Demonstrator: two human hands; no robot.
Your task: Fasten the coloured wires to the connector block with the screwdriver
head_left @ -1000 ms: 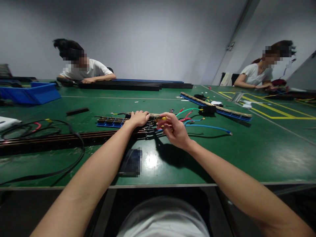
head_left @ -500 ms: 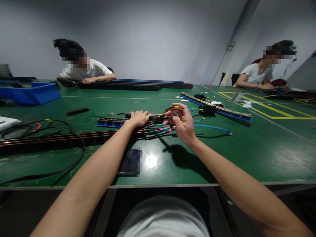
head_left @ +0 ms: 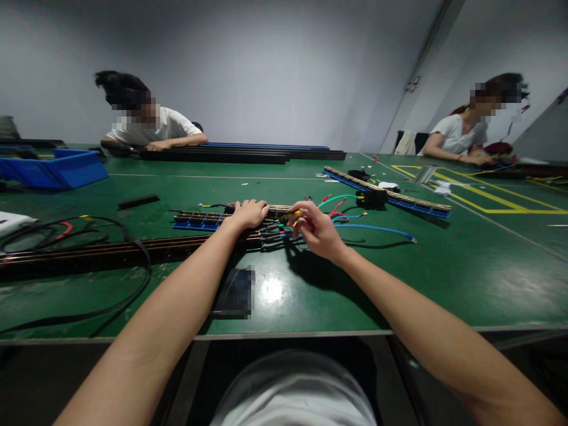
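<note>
My left hand (head_left: 249, 213) rests with curled fingers on top of a short rail assembly (head_left: 208, 218), blue and brass-coloured, pressing it onto the green table (head_left: 444, 278). My right hand (head_left: 314, 231) is closed round a yellow-handled tool (head_left: 296, 213) whose tip points at the rail's right end. Coloured wires (head_left: 355, 219), green, red and blue, fan out to the right from that end. A long dark rail (head_left: 110, 251) lies just in front of both hands.
A black cable loop (head_left: 133, 260) and a blue bin (head_left: 57, 168) lie at the left. Another blue rail (head_left: 390, 194) sits at the right, long black rails (head_left: 231, 155) at the back. Two other people sit at the far side. A dark flat item (head_left: 235, 293) lies near me.
My right hand lifted with the tool half a second ago, then came back down to the rail's end. My left hand has stayed in place.
</note>
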